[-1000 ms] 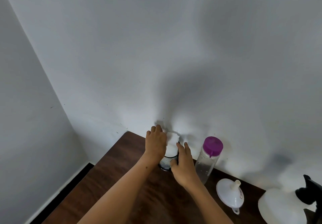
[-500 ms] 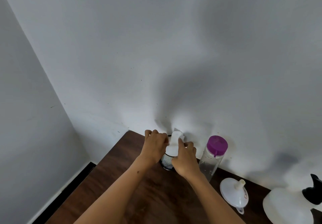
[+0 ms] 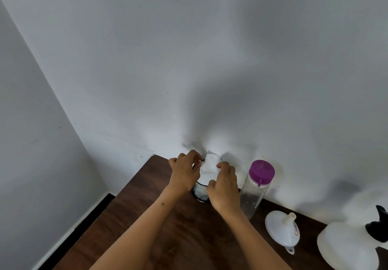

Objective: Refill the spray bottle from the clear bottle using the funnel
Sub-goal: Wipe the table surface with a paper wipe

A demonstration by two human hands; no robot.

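Spray bottle sits far right on table, near edge of view, black trigger head on, untouched. Going L to R: left hand curled round rim of black mesh cup; right hand pinching white tissue wad at cup top. Then clear bottle, purple cap on, upright by wall. Funnel upside down on table, spout up. Looks like refill not started yet tbh: uncap, funnel, pour all left.
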